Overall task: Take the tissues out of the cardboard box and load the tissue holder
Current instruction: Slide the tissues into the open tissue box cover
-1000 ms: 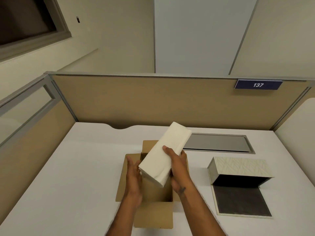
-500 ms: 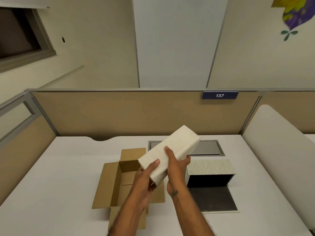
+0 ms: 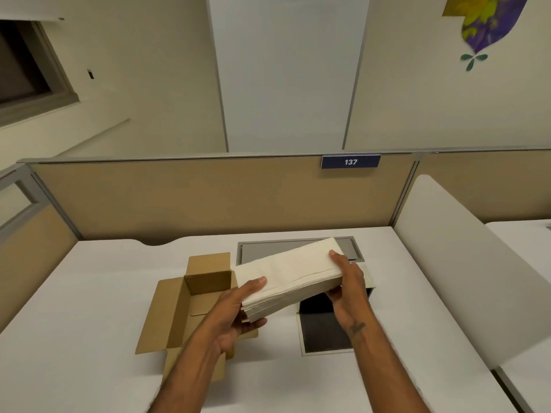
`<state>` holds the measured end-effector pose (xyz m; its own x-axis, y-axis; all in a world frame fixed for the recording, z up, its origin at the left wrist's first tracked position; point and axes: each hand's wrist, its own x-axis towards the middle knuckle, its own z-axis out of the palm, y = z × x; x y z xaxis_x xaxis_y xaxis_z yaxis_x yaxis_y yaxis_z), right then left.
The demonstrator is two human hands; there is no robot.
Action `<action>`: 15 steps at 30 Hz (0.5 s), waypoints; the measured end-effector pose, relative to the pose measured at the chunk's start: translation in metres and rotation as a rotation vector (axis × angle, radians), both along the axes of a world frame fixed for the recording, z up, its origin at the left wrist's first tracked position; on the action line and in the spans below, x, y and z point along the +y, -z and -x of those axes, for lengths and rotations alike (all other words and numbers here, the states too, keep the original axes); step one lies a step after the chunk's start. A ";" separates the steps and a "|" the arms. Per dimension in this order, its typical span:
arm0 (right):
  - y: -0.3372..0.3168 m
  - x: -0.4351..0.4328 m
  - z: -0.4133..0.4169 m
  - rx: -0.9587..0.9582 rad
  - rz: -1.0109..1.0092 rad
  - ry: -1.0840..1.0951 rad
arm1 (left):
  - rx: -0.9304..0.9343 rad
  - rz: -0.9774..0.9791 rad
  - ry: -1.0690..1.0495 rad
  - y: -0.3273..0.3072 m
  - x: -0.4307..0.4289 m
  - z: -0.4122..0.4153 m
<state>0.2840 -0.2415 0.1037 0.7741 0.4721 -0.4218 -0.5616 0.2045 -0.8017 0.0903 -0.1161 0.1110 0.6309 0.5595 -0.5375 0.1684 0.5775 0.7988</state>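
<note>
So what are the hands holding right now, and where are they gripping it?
A tissue stack, held at both ends: left hand on the near end, right hand on the far end.

— Any writing to read here?
— Only one: "137" in white numerals on a dark blue plate (image 3: pixel 350 161), fixed at the top edge of the tan partition (image 3: pixel 208 198) behind the desk (image 3: pixel 89 293)
— Anything on the cardboard box (image 3: pixel 179 311)?
— No print that I can see on it
</note>
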 end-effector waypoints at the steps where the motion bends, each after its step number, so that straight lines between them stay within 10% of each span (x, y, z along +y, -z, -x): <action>1: -0.001 -0.009 -0.004 -0.017 0.001 -0.058 | 0.006 -0.001 -0.006 0.001 0.001 -0.001; 15: 0.027 -0.109 -0.048 -0.145 0.298 -0.212 | -0.026 0.131 0.057 0.050 -0.027 -0.055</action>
<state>0.3322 -0.3508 0.0765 0.7344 0.5008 -0.4581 -0.4430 -0.1576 -0.8825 0.1453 -0.1426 0.0614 0.6745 0.4488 -0.5862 0.1838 0.6669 0.7221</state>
